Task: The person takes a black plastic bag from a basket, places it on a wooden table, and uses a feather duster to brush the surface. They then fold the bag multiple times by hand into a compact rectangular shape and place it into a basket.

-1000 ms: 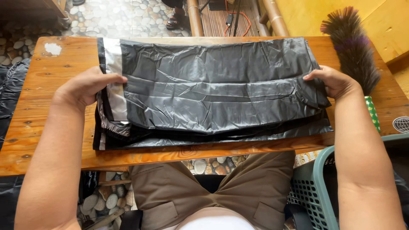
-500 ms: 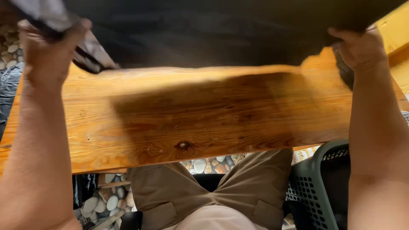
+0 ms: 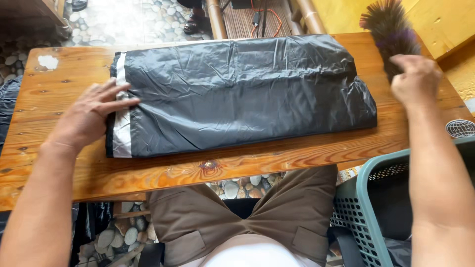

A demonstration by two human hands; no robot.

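A dark grey shiny garment (image 3: pixel 242 94), folded into a long rectangle with a light reflective strip at its left end, lies flat on the wooden table (image 3: pixel 163 173). My left hand (image 3: pixel 91 116) rests palm down with fingers spread on the garment's left end. My right hand (image 3: pixel 415 79) hovers just off the garment's right end, fingers loosely curled, holding nothing, and blurred by motion.
A dark feather duster (image 3: pixel 388 29) lies at the table's far right corner, behind my right hand. A teal plastic laundry basket (image 3: pixel 366 207) stands at my right, below the table edge. Pebble floor and bamboo poles lie beyond the table.
The garment was lifted high off the table in both hands, then came back down folded narrower. Both hands have let go; the left now presses its left end.
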